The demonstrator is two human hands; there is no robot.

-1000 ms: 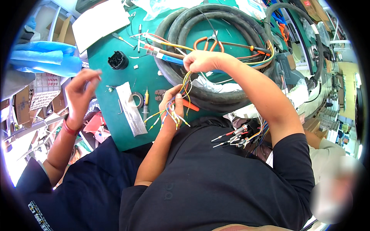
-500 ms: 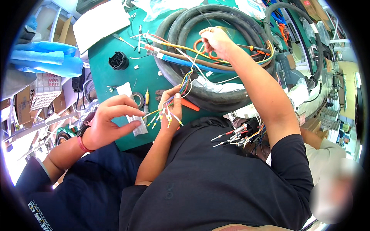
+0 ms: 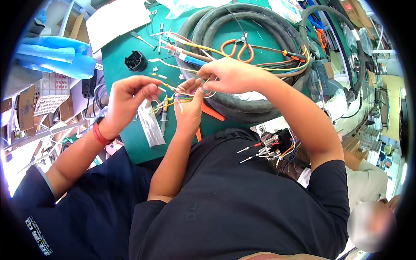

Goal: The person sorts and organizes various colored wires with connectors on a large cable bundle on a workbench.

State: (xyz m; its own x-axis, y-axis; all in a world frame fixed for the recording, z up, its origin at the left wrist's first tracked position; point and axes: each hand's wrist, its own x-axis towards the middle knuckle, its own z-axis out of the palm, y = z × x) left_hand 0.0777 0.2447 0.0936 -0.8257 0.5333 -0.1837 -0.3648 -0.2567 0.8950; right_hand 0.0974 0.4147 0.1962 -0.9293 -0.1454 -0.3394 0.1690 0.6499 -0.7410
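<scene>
A bundle of thin coloured wires (image 3: 185, 93) lies across my left hand (image 3: 189, 113), whose thumb and fingers are closed around it. Several wire ends with pale tips fan out toward the left. My right hand (image 3: 225, 76) is beside it, fingertips pinched together at the bundle's right side; a light wire seems to be in the pinch. From the left, a co-worker's hand (image 3: 125, 99) with a red wristband reaches in, its fingertips at the fanned wire ends. Orange tool handles (image 3: 212, 112) lie just below my left hand's wires.
A thick black cable coil (image 3: 187, 30) fills the green table's far side, with orange-handled scissors (image 3: 253, 54) and a screwdriver (image 3: 294, 55) on it. Left of it stands a round black connector (image 3: 135, 61). Pin-tipped leads (image 3: 269, 147) are near my right side. Another person (image 3: 368, 175) is at right.
My right hand has come down and left from above the coil to the wires at my left hand, uncovering the scissors. The co-worker's hand has moved up to the wire ends, which now point left.
</scene>
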